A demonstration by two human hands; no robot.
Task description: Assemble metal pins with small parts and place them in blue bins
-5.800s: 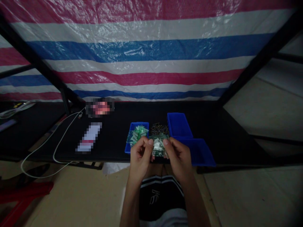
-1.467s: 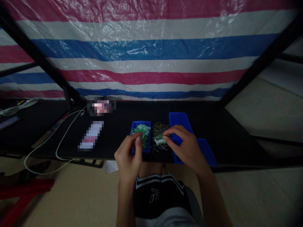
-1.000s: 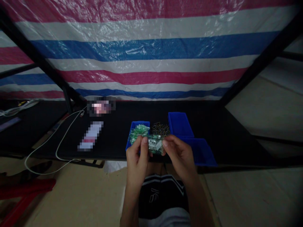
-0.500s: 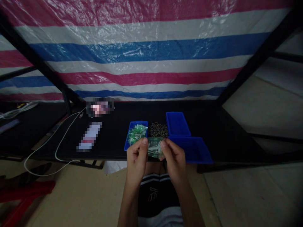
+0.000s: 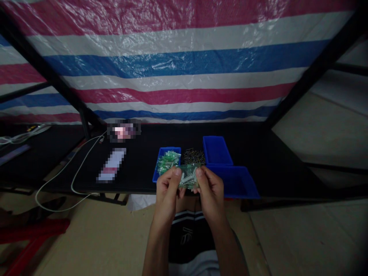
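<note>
Between my two hands is a small clear plastic bag (image 5: 188, 177) with several pale, rod-like pieces inside. My left hand (image 5: 168, 188) pinches its left edge between thumb and fingers. The right edge is pinched by my right hand (image 5: 210, 188). Just behind my left hand, a blue tray (image 5: 155, 177) holds a heap of similar clear and green-tinted bags (image 5: 169, 160). Beyond the held bag lies a loose pile of thin metal screws or nails (image 5: 194, 156), too small to tell which.
Two blue trays, a farther one (image 5: 217, 150) and a nearer one (image 5: 241, 183), stand right of the pile on the black table (image 5: 138, 184). At left are a blurred pale strip (image 5: 112, 165), a blurred object (image 5: 124, 131) and a white cable (image 5: 75, 178). A striped sheet (image 5: 184, 61) hangs behind.
The pieces inside the bag have shifted, and the bag is slightly higher and drawn closer together between my hands. My view has swung slightly to the left.
</note>
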